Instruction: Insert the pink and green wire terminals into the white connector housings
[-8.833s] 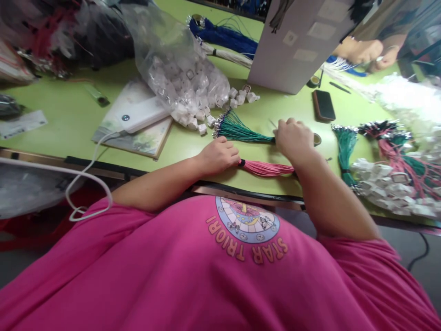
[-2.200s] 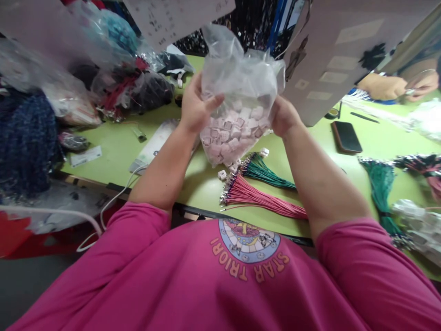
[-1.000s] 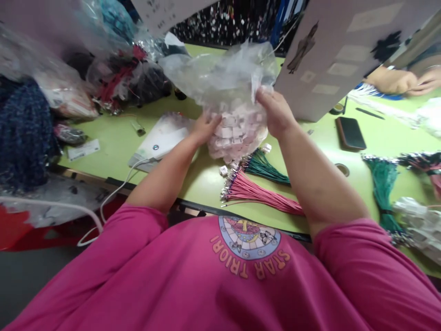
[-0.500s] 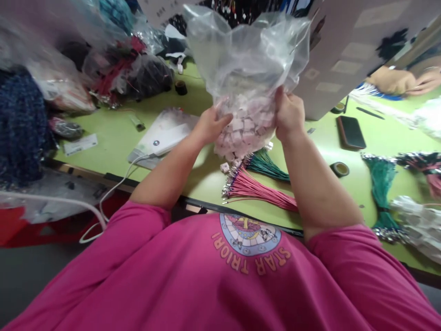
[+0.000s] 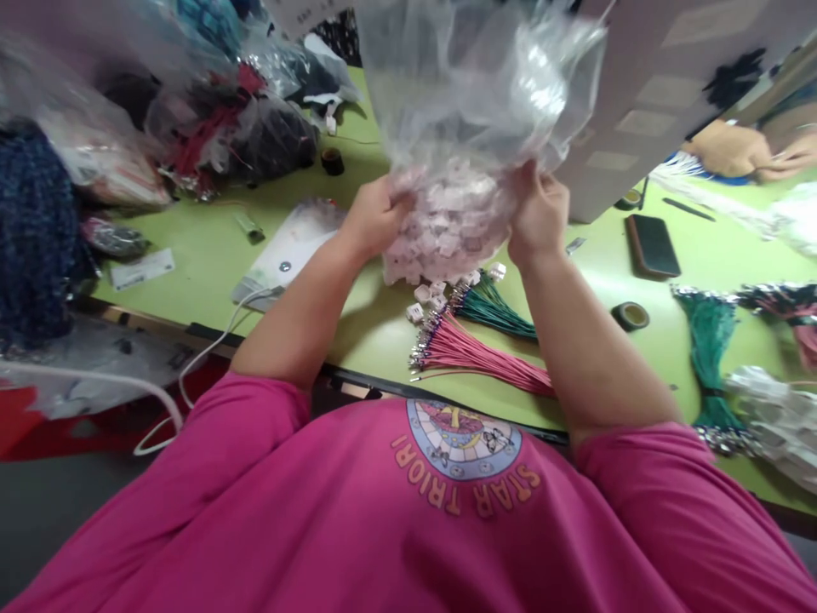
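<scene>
While the left hand (image 5: 372, 214) pinches one side of a clear plastic bag (image 5: 465, 111), the right hand (image 5: 541, 214) clasps its opposite side, fingers curled into the film. The bag, its lower part filled with white connectors (image 5: 447, 228), is upright over the tabletop (image 5: 363, 345), back from the near edge (whether its bottom touches, I cannot tell). Just below it lie several loose connectors (image 5: 422, 295), beside the metal-tipped ends of a pink wire bundle (image 5: 488, 356) and a green wire bundle (image 5: 496, 313), the pink one closer to the near edge. Past the right forearm, a tape roll (image 5: 631, 326) lies nearer that edge than a phone (image 5: 652, 245).
</scene>
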`<state>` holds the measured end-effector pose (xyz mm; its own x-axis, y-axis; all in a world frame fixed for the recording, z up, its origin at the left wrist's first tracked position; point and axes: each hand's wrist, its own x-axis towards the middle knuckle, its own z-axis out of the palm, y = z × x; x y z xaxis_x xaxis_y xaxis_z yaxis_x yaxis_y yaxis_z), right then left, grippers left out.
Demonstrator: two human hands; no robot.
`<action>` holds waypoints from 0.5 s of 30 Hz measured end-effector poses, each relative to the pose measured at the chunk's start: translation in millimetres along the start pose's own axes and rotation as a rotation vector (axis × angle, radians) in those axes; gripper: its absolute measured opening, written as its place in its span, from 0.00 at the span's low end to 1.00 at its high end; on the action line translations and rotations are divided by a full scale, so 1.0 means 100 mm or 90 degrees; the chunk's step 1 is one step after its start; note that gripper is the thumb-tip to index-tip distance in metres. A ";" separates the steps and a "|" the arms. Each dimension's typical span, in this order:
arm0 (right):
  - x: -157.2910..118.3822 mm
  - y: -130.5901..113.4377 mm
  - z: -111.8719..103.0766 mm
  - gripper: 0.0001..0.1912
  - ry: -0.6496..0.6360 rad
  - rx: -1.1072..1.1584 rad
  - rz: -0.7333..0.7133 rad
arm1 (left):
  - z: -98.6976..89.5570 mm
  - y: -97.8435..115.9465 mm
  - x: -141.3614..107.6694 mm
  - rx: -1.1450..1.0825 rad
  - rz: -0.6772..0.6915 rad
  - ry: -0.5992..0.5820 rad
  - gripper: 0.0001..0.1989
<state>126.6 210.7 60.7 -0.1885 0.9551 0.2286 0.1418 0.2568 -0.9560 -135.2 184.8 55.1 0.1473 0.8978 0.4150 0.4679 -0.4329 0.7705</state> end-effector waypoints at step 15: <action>0.03 0.01 0.08 0.30 0.129 0.030 -0.138 | -0.16 0.13 0.18 0.039 -0.021 0.042 0.22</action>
<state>118.8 213.0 59.3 -0.0108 0.8899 0.4561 0.0738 0.4556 -0.8871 -140.5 194.5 80.6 0.0748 0.9034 0.4222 0.5246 -0.3958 0.7537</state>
